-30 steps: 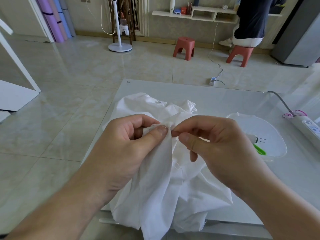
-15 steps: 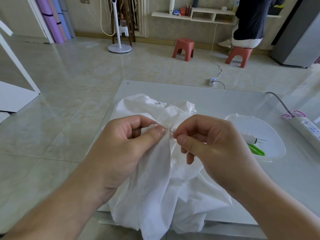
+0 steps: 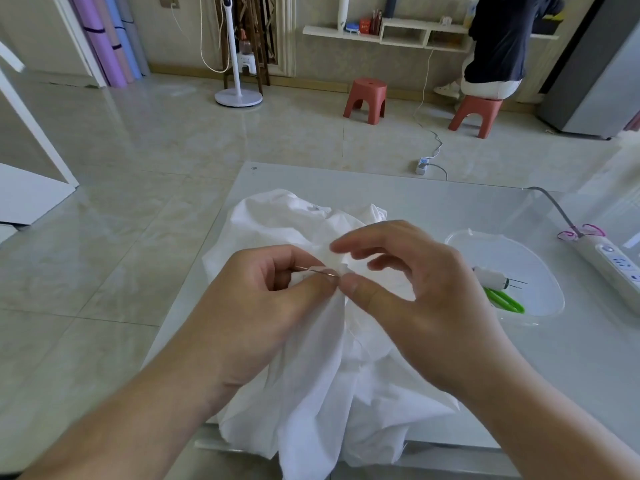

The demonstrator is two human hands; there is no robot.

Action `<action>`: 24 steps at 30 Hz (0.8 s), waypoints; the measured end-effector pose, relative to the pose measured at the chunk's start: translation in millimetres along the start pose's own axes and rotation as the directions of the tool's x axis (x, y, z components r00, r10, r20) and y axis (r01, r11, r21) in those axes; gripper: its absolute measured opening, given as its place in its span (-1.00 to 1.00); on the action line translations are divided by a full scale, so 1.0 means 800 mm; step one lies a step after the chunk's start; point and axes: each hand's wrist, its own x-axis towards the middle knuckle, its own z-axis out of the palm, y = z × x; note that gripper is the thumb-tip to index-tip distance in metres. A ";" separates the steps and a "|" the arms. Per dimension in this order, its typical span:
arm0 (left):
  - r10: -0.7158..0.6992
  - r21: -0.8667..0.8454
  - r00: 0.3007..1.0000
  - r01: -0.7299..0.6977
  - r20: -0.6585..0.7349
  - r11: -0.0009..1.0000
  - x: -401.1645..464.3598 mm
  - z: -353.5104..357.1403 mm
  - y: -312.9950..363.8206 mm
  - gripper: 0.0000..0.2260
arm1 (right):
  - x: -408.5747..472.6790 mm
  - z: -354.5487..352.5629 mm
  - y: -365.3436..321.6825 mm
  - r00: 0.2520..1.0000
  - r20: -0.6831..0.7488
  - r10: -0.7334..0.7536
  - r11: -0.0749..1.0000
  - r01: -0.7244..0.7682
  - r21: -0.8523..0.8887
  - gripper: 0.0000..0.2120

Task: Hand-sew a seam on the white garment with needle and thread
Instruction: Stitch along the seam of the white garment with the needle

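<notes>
The white garment (image 3: 311, 393) lies bunched on the glass table (image 3: 433, 202) and hangs over its near edge. My left hand (image 3: 263, 306) pinches a raised fold of it between thumb and fingers. A thin needle (image 3: 315, 270) runs through that fold, its tip sticking out to the left above my left thumb. My right hand (image 3: 426, 306) is just right of the fold. Its thumb tip touches the cloth at the needle's back end, and its fingers are spread, blurred and off the needle. The thread is too fine to make out clearly.
A clear plastic tray (image 3: 540, 261) at the right holds a white thread spool (image 3: 490, 277) and green snips (image 3: 505, 301). A power strip (image 3: 613, 265) lies along the right edge. On the floor beyond are red stools (image 3: 365, 98), a fan stand and a seated person (image 3: 495, 43).
My right hand let go of the needle and its fingers opened out. The needle went further left through the fold, and its tip now shows beside my left fingers.
</notes>
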 end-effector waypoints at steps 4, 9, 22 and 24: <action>-0.014 -0.033 0.999 0.015 0.029 0.999 -0.001 0.001 -0.002 -0.78 | -0.002 0.009 0.000 1.000 0.000 -0.027 1.000 0.027 0.005 -0.76; -0.106 -0.105 0.993 0.111 0.052 0.988 0.001 -0.001 -0.005 -0.73 | 0.000 0.006 0.000 1.000 0.016 0.000 1.000 -0.001 0.012 -0.80; -0.122 -0.102 0.988 0.131 0.091 0.986 0.000 -0.001 0.001 -0.79 | 0.002 0.008 0.015 0.999 -0.008 -0.040 0.992 0.041 0.118 -0.83; -0.087 -0.039 0.994 0.090 0.068 0.995 -0.001 0.000 0.003 -0.79 | 0.003 0.009 0.018 0.999 -0.045 -0.023 0.963 0.034 0.267 -0.82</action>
